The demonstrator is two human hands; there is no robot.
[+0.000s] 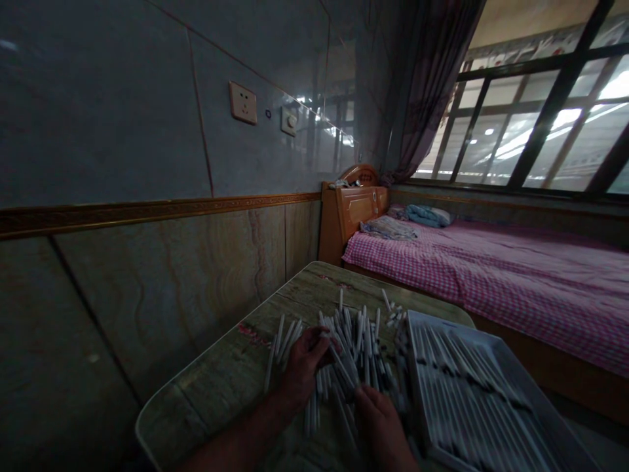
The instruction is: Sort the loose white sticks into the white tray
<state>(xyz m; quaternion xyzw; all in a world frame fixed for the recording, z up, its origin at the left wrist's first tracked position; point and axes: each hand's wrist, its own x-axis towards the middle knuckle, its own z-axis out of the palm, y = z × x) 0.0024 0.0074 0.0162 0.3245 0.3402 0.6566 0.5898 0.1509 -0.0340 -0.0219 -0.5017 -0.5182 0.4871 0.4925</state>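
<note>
White pen-like sticks lie in a loose pile on the table, some with dark ends. Over the left part of the pile, my left hand has its fingers closed at the upper end of a few slanting white sticks. My right hand is closed at the lower end of those same sticks, nearer the front. To the right stands a shallow white tray, filled with rows of similar sticks. Small white pieces lie beside the tray's back left corner.
Tiled wall runs along the table's left side, with a socket higher up. Behind the table are a bed with a pink checked cover and a wooden headboard. A curtain and window are at the upper right.
</note>
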